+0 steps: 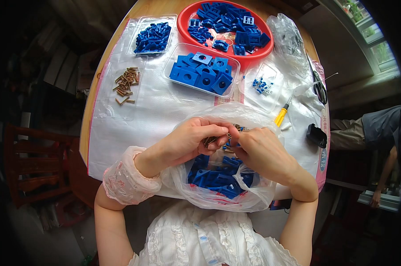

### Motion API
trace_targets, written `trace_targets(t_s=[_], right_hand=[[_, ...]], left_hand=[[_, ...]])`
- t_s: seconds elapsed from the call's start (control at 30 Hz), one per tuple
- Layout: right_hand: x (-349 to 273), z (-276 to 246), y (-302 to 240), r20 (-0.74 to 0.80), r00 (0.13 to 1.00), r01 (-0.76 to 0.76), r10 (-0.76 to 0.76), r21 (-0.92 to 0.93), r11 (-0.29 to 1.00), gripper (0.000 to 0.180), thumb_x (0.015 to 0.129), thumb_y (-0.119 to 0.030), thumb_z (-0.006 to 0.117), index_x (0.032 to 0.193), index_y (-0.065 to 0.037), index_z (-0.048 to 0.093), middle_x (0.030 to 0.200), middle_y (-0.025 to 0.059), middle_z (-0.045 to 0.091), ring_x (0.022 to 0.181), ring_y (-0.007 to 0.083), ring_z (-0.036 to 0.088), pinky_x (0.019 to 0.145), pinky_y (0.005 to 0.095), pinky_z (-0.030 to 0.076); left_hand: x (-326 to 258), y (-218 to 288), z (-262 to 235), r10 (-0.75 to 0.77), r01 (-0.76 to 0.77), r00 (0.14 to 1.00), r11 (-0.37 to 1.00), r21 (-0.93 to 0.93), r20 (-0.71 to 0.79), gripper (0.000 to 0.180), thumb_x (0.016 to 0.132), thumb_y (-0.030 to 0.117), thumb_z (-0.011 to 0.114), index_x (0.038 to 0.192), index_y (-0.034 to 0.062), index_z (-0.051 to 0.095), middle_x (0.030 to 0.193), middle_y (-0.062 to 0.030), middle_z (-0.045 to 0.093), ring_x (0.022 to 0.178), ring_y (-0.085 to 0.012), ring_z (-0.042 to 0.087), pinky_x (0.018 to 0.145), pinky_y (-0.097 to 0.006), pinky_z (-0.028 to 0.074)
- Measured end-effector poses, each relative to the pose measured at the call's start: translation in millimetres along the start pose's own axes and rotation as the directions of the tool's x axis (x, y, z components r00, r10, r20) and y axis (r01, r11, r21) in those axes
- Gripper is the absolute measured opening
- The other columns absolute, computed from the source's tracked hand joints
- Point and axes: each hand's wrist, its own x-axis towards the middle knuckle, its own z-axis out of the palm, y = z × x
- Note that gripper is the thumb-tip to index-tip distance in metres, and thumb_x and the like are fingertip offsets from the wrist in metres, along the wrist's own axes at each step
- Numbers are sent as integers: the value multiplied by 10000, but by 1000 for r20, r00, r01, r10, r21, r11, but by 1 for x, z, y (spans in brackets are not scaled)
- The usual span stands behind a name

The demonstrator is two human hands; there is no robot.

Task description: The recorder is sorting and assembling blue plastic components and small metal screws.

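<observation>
It looks like a home: slatted wooden chair, wooden table, window.

Crinkled filmy plastic bag, smooth glossy plastic basin

- Daylight enters by the window, upper right, panes bright.
- Pale sheen across the white sheet.
- Left hand and right hand clearly lit.
- Chair, far left, sunk in shadow.
- Table bowed by the lens; corners black.
</observation>
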Motion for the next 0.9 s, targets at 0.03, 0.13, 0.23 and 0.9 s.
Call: trace_targets(t_s=[0.03, 0.13, 0.23, 0.9], right_hand=[[-1, 2, 1, 9, 1000, -7, 7, -17, 1000, 143, 849, -83, 711, 764, 32, 693, 747, 209, 696, 694, 398, 706, 643, 466, 558], [-2, 6, -1, 37, 999, -25, 26, -48, 999, 129, 837, -76, 707, 756, 24, 695, 743, 210, 697, 689, 394, 708, 643, 467, 559], [-2, 8, -4, 73, 997, -31, 38, -85, 996, 77, 805, -42, 698, 759, 20, 699, 748, 215, 697, 701, 396, 715, 652, 465, 569], [-9, 6, -5, 70, 997, -20, 24, -62, 998, 152, 719, 85, 692, 858, 53, 640, 888, 244, 691, 856, 401, 721, 696, 444, 581]], left_hand=[[0, 0, 0, -1, 1, 1000, 1000, 0, 6, 256, 1054, 174, 577, 1212, 12, 696, 848, 39, 583, 712, -57, 479, 643, -221, 397], [1, -1, 0, -2, 2, 1000, 1000, -4, 16, 249, 1053, 175, 578, 1199, 12, 697, 844, 39, 583, 711, -57, 479, 639, -219, 394], [0, -1, 0, -4, 4, 1000, 1000, -8, 9, 247, 1053, 175, 578, 1195, 9, 694, 845, 38, 583, 709, -56, 479, 634, -216, 392], [1, -1, -3, -29, 28, 1000, 999, -37, -10, 286, 1079, 173, 532, 1274, -17, 619, 973, -59, 624, 730, -82, 483, 633, -233, 407]])
